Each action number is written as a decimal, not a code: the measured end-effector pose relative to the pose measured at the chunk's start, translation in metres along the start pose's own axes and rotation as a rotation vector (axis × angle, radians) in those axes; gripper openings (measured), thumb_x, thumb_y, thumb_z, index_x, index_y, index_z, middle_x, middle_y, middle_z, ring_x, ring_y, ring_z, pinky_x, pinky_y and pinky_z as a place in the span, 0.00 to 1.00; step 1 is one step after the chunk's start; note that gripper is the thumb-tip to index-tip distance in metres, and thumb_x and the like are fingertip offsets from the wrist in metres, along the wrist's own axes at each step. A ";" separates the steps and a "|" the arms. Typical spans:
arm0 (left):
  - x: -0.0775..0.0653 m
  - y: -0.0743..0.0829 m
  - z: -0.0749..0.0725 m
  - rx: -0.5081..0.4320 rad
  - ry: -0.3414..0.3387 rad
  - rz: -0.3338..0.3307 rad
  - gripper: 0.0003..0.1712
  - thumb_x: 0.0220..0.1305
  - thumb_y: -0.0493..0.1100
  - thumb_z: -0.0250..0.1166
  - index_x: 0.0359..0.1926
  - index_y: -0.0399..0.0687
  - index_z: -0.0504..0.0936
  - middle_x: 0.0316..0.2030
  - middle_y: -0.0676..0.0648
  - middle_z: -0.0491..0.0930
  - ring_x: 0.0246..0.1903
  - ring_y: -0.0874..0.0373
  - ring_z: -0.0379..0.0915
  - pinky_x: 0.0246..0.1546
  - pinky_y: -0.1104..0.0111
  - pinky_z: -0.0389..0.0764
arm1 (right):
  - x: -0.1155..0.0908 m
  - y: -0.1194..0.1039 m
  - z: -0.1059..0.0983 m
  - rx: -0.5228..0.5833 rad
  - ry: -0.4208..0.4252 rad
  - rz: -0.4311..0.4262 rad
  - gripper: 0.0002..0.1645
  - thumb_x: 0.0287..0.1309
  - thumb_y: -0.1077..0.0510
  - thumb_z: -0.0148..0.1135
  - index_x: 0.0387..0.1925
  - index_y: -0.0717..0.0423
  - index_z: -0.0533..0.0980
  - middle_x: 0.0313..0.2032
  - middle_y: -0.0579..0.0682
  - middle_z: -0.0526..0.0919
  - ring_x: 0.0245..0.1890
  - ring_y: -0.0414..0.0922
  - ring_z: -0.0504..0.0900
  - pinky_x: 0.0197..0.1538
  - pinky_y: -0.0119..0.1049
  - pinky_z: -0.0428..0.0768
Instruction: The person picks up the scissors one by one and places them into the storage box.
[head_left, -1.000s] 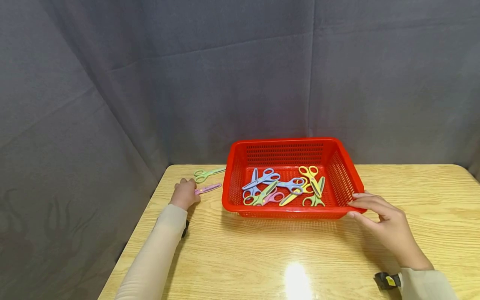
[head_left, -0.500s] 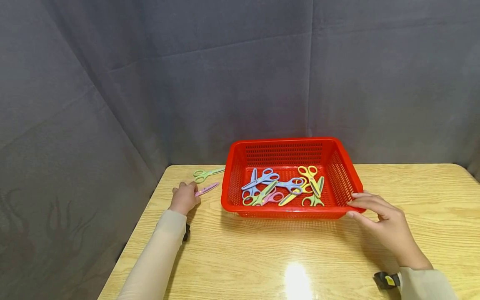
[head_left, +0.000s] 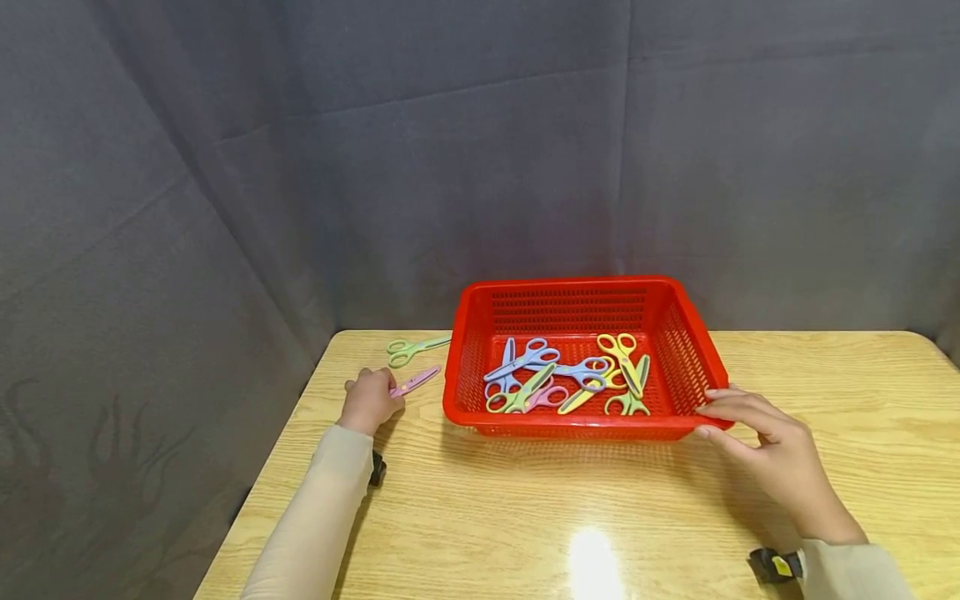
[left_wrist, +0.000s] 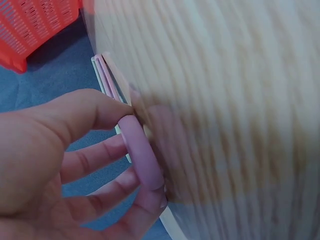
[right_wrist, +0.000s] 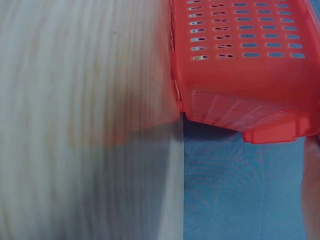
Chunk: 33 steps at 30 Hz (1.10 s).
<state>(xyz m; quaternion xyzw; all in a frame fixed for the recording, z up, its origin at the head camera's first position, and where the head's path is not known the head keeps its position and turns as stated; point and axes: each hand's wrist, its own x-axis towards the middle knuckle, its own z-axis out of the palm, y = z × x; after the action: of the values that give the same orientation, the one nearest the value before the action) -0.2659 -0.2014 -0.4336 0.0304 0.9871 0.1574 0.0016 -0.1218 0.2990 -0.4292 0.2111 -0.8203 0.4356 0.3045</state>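
My left hand holds a pair of pink scissors low over the left part of the table, blades pointing right toward the basket. In the left wrist view, thumb and fingers pinch the pink handle loop close to the wood. My right hand grips the front right corner of a red plastic basket, thumb outside the rim and fingers over it. Only a sliver of that hand shows at the right wrist view's edge. Inside the basket lie several blue, green, yellow and pink scissors.
A green pair of scissors lies on the table behind my left hand, its tips beside the basket's left wall. The wooden table ends at the back against a grey curtain. Its left edge runs beside my left arm.
The pink scissors have tilted slightly, tips turning upward in view, and shifted a little left with my left hand. My right hand and the basket stay in place.
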 end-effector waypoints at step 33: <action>-0.003 0.002 -0.007 -0.108 0.096 0.014 0.14 0.60 0.39 0.69 0.44 0.34 0.85 0.38 0.35 0.79 0.37 0.39 0.71 0.41 0.51 0.69 | -0.002 0.001 -0.002 0.004 -0.017 0.034 0.28 0.33 0.84 0.75 0.40 0.62 0.87 0.48 0.54 0.87 0.58 0.37 0.79 0.66 0.27 0.69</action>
<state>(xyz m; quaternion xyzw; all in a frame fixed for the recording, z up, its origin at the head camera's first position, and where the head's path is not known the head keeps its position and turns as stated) -0.2625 -0.2019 -0.4263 0.0295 0.9759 0.2114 -0.0449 -0.1206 0.3011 -0.4304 0.2014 -0.8254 0.4406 0.2898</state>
